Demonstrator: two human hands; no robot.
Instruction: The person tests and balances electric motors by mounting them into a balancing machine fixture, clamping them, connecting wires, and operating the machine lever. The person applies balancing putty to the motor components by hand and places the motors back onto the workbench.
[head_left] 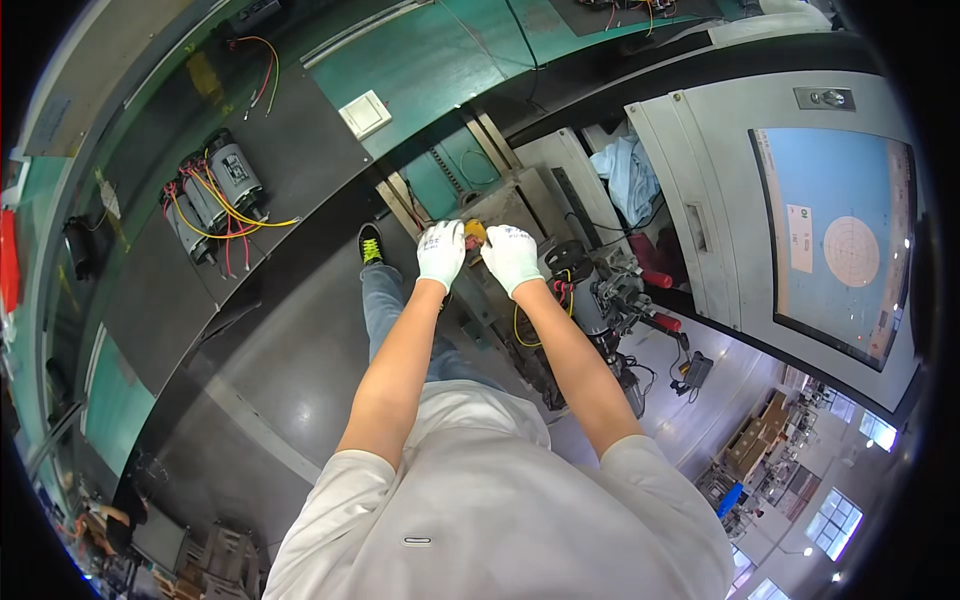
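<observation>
Both my hands wear white gloves and are held close together in front of me, fingers curled in. Between them shows a small yellow and red thing [474,233], too small to tell its kind. My left hand [441,253] is closed right beside it on the left. On its other side my right hand [511,258] is closed too; the fingertips of both are turned away, so what each grips is hidden. Just right of my right hand stands a fixture with a grey motor [588,305], red-tipped handles and a yellow wire [520,330] looping down.
Several grey motors [235,168] with red and yellow wires lie on the dark mat [140,320] of the left bench. A white switch box [365,115] sits at the mat's far edge. To the right stands a grey cabinet with a screen [835,235]; a light blue cloth [628,178] lies inside its opening.
</observation>
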